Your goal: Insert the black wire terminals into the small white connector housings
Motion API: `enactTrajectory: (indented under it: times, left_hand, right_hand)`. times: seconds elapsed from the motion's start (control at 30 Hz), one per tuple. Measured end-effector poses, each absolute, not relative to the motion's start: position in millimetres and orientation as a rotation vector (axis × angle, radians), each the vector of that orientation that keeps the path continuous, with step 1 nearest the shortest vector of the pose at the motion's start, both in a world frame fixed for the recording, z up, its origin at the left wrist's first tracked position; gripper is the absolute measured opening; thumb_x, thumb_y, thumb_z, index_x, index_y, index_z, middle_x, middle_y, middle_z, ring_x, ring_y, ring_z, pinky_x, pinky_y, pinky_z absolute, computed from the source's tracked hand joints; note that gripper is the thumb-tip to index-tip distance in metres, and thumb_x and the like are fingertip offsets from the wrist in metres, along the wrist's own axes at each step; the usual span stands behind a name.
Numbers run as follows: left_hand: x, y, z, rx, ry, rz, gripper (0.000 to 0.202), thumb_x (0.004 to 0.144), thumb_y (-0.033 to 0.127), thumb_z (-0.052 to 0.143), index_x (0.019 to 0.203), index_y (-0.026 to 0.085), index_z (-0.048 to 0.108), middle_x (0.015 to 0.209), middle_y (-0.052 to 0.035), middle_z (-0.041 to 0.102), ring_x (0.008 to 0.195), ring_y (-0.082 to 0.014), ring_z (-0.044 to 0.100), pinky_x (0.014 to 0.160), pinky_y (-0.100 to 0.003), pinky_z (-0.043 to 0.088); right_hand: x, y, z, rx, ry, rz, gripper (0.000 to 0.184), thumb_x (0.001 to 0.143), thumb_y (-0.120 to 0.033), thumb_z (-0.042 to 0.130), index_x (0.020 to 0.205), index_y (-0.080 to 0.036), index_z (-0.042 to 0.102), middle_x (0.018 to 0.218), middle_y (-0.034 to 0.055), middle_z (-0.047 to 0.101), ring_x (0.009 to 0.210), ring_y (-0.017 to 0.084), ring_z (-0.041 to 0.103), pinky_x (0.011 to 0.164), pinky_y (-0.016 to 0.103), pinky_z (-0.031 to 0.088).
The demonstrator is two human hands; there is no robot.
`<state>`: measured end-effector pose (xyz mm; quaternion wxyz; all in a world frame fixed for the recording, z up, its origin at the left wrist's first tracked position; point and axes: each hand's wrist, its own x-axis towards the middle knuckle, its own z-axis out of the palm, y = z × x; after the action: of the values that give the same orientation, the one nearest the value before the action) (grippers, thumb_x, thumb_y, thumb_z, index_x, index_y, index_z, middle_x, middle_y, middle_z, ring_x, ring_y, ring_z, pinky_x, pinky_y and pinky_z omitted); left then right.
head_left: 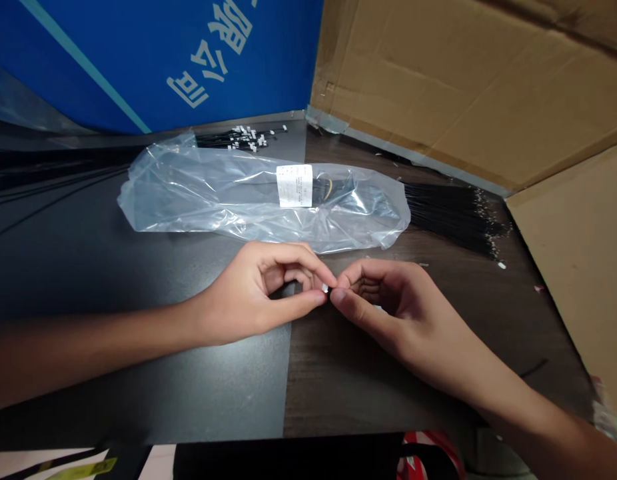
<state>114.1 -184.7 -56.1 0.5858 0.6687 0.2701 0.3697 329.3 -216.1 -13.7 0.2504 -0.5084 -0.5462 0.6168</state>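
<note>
A clear plastic bag lay across the dark bench, with a white label on it. A bundle of black wires stuck out of its right end. Behind it lay more wires with white plugs, near a blue panel. Brown cardboard stood on the right.

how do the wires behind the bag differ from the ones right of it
The rear wires end in white connectors; the right wires show tiny bare tips. The rear wires look a thin bunch, the right wires a thicker one, sticking out of the plastic bag. Both are black.
</note>
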Motion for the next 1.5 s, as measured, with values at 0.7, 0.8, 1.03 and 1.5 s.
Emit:
enactTrajectory:
  times: [0.7, 0.8, 1.03, 1.5]
  left_hand:
    - [113.3, -184.1, -59.2, 1.559, 0.639, 0.863, 0.019, 0.093, 0.008, 0.073, 0.109, 0.012, 0.082, 0.094, -0.0076, 0.072, 0.088, -0.0141, 0.073, 0.079, -0.021, 0.059]
    - [113.1, -183.8, -58.7, 1.572, 0.647, 0.862, 0.015, 0.095, 0.009, 0.07, 0.105, 0.012, 0.081, 0.093, -0.0077, 0.072, 0.087, -0.015, 0.072, 0.078, -0.024, 0.057]
    - [112.9, -183.8, -58.6, 1.5, 0.653, 0.834, 0.017, 0.095, 0.011, 0.073, 0.108, 0.013, 0.083, 0.094, -0.0084, 0.072, 0.089, -0.0155, 0.072, 0.079, -0.023, 0.058]
    - [113.3, -182.7, -59.3, 1.518, 0.616, 0.839, 0.019, 0.095, 0.009, 0.072, 0.109, 0.014, 0.084, 0.095, -0.0085, 0.073, 0.089, -0.0139, 0.074, 0.08, -0.02, 0.059]
  right_hand:
    - [331.1, -216.7, -8.7, -1.413, -1.554, 1.615, 0.021, 0.09, -0.029, 0.077, 0.085, -0.01, 0.069, 0.076, 0.0023, 0.063, 0.068, 0.005, 0.05, 0.061, 0.015, 0.04]
    - [330.9, -216.5, -7.9, -1.438, -1.55, 1.608, 0.02, 0.089, -0.029, 0.078, 0.086, -0.011, 0.07, 0.077, 0.0021, 0.063, 0.068, 0.006, 0.051, 0.059, 0.015, 0.039]
    - [330.8, -216.4, -8.8, -1.461, -1.606, 1.531, 0.018, 0.091, -0.03, 0.074, 0.087, -0.012, 0.071, 0.079, 0.0029, 0.067, 0.07, 0.006, 0.055, 0.062, 0.016, 0.041]
    - [330.4, -217.1, -6.5, -1.484, -1.634, 1.497, 0.013, 0.089, -0.026, 0.074, 0.086, -0.013, 0.073, 0.078, 0.0026, 0.067, 0.071, 0.007, 0.056, 0.062, 0.016, 0.043]
